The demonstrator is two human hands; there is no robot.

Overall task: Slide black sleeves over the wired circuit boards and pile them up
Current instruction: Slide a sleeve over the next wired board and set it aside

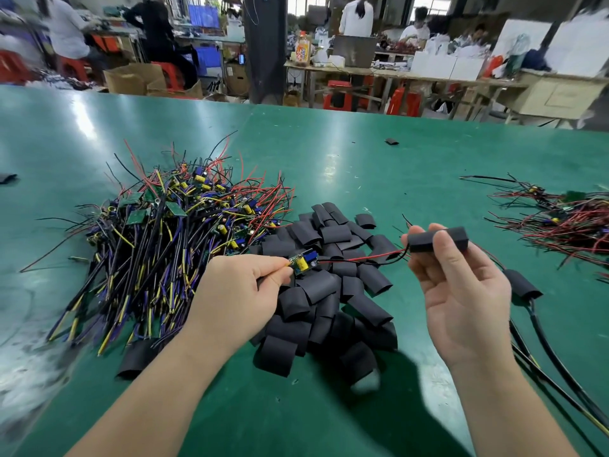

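Observation:
My left hand [245, 288] pinches a small circuit board [304, 260] with a blue part, held above a heap of black sleeves [333, 288]. The board's red and black wires [365, 258] run right into a black sleeve [438, 239] that my right hand [461, 285] grips between thumb and fingertips. The wire ends poke out beyond the thumb. A big tangle of bare wired boards [164, 239] lies to the left. A sleeved board [522, 284] with thick black cables lies just right of my right hand.
A second tangle of red-wired boards [566, 222] lies at the right edge of the green table [329, 153]. Stray sleeves lie at the far middle [391, 141] and far left [7, 178]. People work at benches behind the table.

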